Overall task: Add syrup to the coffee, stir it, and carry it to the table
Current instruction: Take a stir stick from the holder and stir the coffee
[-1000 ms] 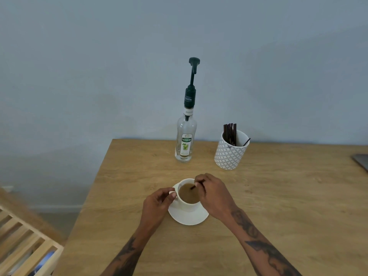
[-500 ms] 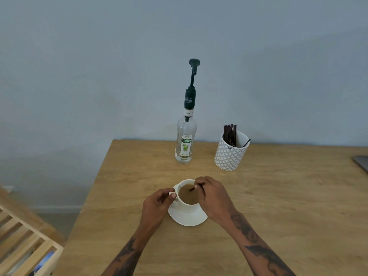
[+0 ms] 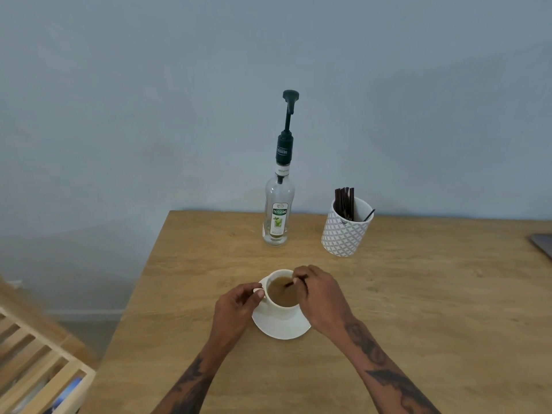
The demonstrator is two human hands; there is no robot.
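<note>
On the wooden tabletop [image 3: 418, 309], the left hand [image 3: 239, 306] pinches the handle of a white coffee cup [image 3: 282, 294] on its saucer [image 3: 283, 327]; the right hand [image 3: 319, 297] holds a dark stirrer [image 3: 289, 284] in the coffee. A Teisseire syrup bottle [image 3: 277, 210] and patterned stirrer cup [image 3: 346, 231] stand near the far edge.

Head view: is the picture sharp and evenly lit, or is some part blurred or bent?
Head view: soft even light, no glare; bottle label readable; stirrer in the right hand slightly smeared; wooden rack at lower left blurred; table edges bent by the wide lens.
</note>
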